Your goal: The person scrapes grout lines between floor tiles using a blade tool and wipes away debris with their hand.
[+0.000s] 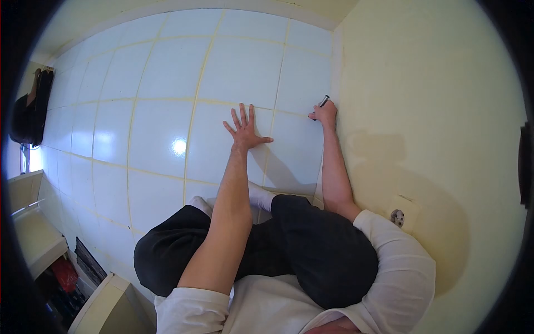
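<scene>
My left hand [243, 132] lies flat on the white floor tiles [233, 69], fingers spread and nothing in it. Close to the corner where the floor meets the wall, my right hand [328, 114] is closed around a slim black pen [324, 101] with a pale, silvery end. It slants up out of my fist, and its lower end is near the tile surface. Whether that end touches the tile I cannot tell. Yellowish grout lines [192, 119] run between the tiles, one of them passing close to my right hand.
A cream wall [423, 83] rises along my right side, with a socket or hole [397, 217] low on it. My crossed legs in black trousers [328, 250] fill the foreground. Cream furniture [108, 306] stands at lower left, and a black bag-like object [33, 114] at far left.
</scene>
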`<state>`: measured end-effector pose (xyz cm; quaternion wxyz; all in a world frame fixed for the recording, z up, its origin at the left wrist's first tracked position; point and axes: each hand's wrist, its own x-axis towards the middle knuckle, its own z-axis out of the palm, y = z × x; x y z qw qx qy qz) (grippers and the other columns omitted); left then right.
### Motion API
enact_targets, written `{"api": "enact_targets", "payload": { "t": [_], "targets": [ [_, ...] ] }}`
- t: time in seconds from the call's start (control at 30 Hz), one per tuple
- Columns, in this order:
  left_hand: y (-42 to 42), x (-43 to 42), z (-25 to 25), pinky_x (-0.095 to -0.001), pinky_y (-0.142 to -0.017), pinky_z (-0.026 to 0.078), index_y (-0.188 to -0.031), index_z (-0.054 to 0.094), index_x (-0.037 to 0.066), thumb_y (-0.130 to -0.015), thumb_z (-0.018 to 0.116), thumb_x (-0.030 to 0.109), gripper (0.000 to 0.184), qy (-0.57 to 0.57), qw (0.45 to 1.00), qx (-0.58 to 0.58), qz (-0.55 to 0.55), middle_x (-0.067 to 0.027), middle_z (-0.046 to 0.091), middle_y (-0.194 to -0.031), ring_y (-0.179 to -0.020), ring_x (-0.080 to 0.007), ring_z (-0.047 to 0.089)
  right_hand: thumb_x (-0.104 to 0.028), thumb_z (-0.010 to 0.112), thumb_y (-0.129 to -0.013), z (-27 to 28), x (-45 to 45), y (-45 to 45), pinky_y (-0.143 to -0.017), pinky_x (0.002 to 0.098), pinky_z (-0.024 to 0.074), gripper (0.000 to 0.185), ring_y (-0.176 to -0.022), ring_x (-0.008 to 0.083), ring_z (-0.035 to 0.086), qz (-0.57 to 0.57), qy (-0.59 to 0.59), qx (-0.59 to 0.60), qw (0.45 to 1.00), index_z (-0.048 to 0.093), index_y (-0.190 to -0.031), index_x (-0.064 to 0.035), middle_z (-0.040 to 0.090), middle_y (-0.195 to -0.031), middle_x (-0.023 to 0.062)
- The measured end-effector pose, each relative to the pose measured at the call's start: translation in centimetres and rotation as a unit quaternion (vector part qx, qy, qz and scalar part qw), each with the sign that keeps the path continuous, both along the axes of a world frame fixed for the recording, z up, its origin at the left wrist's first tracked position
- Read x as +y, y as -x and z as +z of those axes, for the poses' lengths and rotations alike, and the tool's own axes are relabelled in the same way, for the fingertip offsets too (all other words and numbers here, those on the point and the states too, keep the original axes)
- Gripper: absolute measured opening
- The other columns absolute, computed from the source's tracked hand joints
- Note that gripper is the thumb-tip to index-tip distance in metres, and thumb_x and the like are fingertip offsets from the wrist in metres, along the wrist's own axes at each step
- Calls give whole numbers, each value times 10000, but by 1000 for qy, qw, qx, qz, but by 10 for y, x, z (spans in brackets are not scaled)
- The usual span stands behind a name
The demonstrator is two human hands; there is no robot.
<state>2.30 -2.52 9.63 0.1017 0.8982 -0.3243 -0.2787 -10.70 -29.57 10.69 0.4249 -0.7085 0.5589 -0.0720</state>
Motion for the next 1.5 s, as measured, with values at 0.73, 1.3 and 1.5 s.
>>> {"api": "enact_targets", "payload": {
  "t": [0.73,1.3,1.5],
  "targets": [
    [0,-1,-3,-774,-1070,-119,-1599,-131,235,-487,784,824,1555,-10,1000,-12,-3,-138,-227,-1652,-1481,-439,-258,-8,642,-877,-12,11,-8,-498,368,588,227,-577,307,723,-12,-3,-44,999,493,-1006,106,688,-783,239],
    [1,1,0,-785,-1056,-124,-1601,-121,214,-481,783,826,1564,13,1000,-2,-3,-170,-215,-1649,-1475,-460,-256,-30,636,-893,3,24,-19,-477,355,596,280,-576,304,721,-32,-63,-69,995,459,-1066,100,685,-886,254],
    [1,-1,3,-773,-1066,-128,-1598,-134,206,-486,793,814,1570,-5,1000,1,-6,-171,-234,-1643,-1474,-447,-267,-27,641,-889,22,34,-17,-514,370,599,248,-577,310,721,-21,-4,-54,998,470,-1022,94,687,-803,243]
  ]
}}
